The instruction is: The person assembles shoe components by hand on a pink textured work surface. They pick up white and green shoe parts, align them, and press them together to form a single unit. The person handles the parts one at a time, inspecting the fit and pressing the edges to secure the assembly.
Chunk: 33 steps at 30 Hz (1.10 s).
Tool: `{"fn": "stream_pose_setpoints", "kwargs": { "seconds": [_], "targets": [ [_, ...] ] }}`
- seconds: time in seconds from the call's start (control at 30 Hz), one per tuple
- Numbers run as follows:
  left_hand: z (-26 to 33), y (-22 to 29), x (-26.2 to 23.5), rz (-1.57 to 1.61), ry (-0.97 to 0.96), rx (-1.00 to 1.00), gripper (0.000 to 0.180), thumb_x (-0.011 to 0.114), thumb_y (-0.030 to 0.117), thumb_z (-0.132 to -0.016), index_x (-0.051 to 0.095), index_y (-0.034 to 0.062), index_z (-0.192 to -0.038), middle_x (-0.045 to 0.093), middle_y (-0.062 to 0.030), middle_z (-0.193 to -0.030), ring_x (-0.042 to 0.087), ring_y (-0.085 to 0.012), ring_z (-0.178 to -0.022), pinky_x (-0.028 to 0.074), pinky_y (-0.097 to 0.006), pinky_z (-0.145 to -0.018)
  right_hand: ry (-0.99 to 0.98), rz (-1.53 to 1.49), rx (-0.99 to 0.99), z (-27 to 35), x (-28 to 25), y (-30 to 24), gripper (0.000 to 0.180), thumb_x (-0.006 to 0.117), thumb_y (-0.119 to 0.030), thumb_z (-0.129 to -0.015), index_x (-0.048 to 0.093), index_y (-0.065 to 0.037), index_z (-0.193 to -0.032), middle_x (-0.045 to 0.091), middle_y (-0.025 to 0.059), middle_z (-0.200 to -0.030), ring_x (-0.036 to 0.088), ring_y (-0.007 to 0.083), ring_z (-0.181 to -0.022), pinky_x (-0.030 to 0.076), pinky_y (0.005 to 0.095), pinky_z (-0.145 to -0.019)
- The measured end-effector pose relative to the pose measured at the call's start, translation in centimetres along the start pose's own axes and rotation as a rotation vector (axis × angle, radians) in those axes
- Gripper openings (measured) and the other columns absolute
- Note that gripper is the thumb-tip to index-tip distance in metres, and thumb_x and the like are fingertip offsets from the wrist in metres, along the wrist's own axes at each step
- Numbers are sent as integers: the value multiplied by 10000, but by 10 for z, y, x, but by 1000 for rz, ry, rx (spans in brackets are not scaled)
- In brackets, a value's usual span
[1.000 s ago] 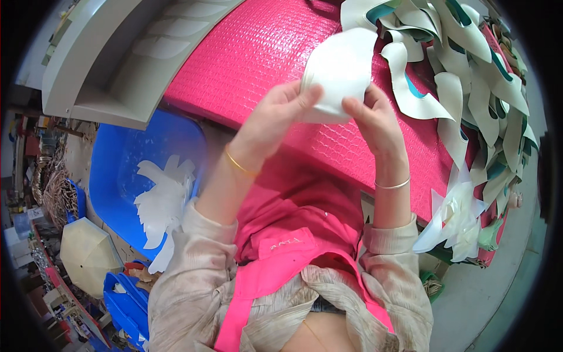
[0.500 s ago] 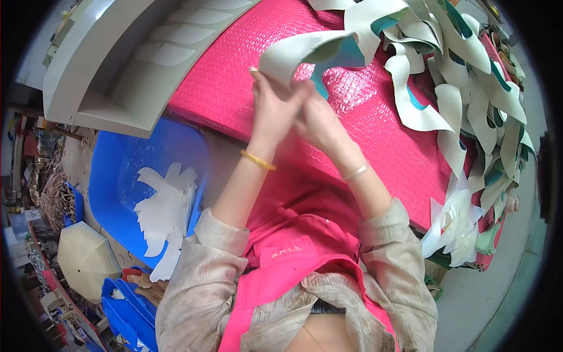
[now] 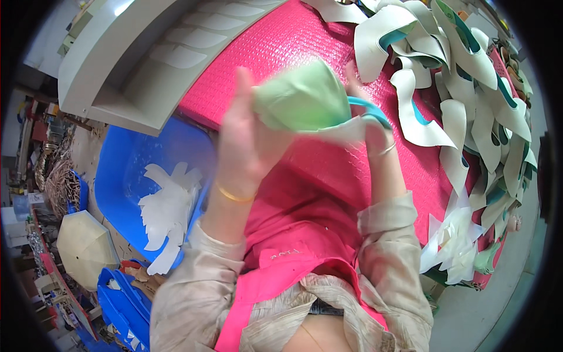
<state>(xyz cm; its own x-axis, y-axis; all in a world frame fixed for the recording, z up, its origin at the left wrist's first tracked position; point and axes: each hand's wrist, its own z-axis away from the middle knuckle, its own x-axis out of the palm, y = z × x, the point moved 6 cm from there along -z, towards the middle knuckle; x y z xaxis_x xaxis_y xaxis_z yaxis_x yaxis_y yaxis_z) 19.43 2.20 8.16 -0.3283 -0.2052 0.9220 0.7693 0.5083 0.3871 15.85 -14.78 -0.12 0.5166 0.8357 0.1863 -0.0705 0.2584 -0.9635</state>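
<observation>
Between my hands is a shoe upper (image 3: 305,100), blurred by motion above the pink table. Its pale green side faces up, with a teal edge and an off-white strip along it. My left hand (image 3: 243,141) holds it at the left end, its thumb raised beside the green part. At the other end my right hand (image 3: 378,132) grips it, partly hidden behind the teal and white band. Several white shoe uppers with teal linings (image 3: 416,111) lie to the right of my right hand, overlapping in a heap.
A pink bubble-textured cover (image 3: 264,53) spreads over the table. At the upper left stands a grey-white curved machine housing (image 3: 117,70) bearing several flat white pieces. Below it a blue tub (image 3: 117,170) contains white cut pieces (image 3: 167,205). Translucent sheets (image 3: 451,240) lie at the table's right corner.
The upper has been turned so that its green side shows instead of the white. My hands have moved apart, left hand leftward, right hand rightward to the band's end.
</observation>
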Motion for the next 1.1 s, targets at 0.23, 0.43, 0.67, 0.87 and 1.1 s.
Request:
{"fn": "stream_pose_setpoints", "kwargs": {
  "seconds": [0.23,0.43,0.67,0.87,1.1],
  "targets": [
    [-38,5,16,116,-237,38,587,305,476,-919,458,-18,-1196,547,-109,-1150,489,-223,-1089,335,-356,-959,388,567,-1016,80,3,-123,300,671,-146,-751,526,-11,-976,567,90,-838,542,181,-799,436,292,-721],
    [-46,-6,51,-707,-144,122,586,275,466,-932,489,-31,-1155,558,-130,-1105,528,-204,-1015,395,-338,-900,176,756,-970,82,32,-153,174,656,-90,-725,624,-52,-892,624,37,-788,580,139,-704,444,249,-655],
    [-4,79,75,-449,-672,215,684,145,451,-942,440,-119,-1179,410,-302,-1245,437,-395,-1152,293,-423,-1017,227,-152,-769,52,-186,-139,374,535,-22,-794,474,19,-1162,529,116,-1140,533,234,-1033,402,357,-957],
    [1,50,88,-489,-271,504,418,420,284,-924,595,-52,-748,582,-142,-650,588,-190,-555,474,-262,-506,402,255,-814,85,-98,-174,169,592,-55,-806,577,9,-962,606,32,-854,548,68,-742,429,185,-673],
    [11,17,52,-901,-135,165,521,355,406,-929,613,-40,-850,621,-146,-748,607,-209,-671,496,-269,-632,259,421,-805,76,-56,-172,82,584,-67,-840,595,5,-876,591,-6,-808,525,39,-736,398,155,-667]
  ]
}}
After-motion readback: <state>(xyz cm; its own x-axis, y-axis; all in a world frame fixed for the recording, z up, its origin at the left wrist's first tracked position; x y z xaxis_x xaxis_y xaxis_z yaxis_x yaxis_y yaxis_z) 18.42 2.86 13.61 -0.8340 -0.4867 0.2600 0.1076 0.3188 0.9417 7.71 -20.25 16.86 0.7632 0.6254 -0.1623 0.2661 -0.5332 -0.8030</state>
